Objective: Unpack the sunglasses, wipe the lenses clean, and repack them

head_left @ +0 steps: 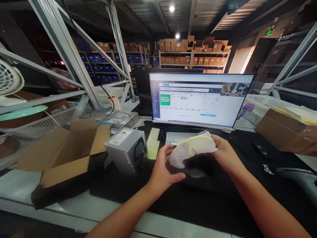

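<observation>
Both of my hands hold a soft white bag with a yellow band [192, 149] just above the black desk mat [198, 201], in front of the keyboard [188, 132]. My left hand [164, 167] curls around the bag's lower left side, thumb underneath. Fingers of my right hand [224, 152] wrap its right end. A dark object shows under the bag, partly hidden. A grey product box [126, 148] stands just left of my left hand.
A lit monitor [198, 99] stands behind the keyboard. An open cardboard box [66, 148] lies at left, another carton [284, 132] at right. A mouse [262, 148] and a handheld scanner [297, 177] rest on the mat's right. A fan [8, 81] and shelving surround.
</observation>
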Demonstrator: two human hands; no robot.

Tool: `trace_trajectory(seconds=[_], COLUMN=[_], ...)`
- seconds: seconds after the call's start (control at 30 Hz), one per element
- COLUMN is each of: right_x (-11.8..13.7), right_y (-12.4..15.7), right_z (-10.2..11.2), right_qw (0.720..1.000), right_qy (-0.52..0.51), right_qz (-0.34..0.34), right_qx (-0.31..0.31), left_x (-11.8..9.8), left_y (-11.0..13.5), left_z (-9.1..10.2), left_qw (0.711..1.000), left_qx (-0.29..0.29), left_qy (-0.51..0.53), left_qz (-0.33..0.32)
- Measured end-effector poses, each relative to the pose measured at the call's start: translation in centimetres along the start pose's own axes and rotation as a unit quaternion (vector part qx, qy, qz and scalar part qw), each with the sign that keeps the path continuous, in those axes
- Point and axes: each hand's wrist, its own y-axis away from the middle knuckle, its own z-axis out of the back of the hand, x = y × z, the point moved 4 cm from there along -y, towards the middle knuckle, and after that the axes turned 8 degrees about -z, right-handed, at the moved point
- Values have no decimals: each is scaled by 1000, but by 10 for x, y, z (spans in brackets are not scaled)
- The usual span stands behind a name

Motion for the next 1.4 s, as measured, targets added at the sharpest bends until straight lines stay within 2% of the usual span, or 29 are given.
trace_trajectory(seconds=[0.07,0.13,0.27,0.47,0.6,0.73,0.87,1.03,1.23,1.33,1.4], right_x=[-4,-9,-21,-33,-36,-37,-42,-55,-52,-43,-36], right_y=[-6,-11,-15,-14,-11,-11,-14,-15,-16,-13,-11], right_z=[8,11,5,-17,-24,-19,-12,-15,-20,-25,-23], right_qw=[999,995,982,966,967,972,970,963,967,975,981], right_qy=[-50,-97,-173,-233,-206,-177,-199,-220,-232,-191,-138], right_qz=[-14,-33,-79,-100,-130,-144,-132,-150,-105,-111,-123], right_qx=[-8,-3,11,56,70,59,36,34,15,37,51], left_x=[3,6,8,4,0,-5,-9,-1,1,-3,-3], left_y=[-4,-8,-8,-6,-9,-7,-6,-12,-11,-11,-12], left_z=[5,8,6,4,6,10,10,11,2,3,5], left_qw=[998,996,996,997,996,993,995,994,994,996,995], left_qx=[-51,-83,-57,-59,-86,-111,-91,-84,1,-12,-33], left_qy=[38,39,27,15,27,33,19,49,111,84,95], left_qz=[-8,15,63,36,22,6,-32,-44,-13,-17,2])
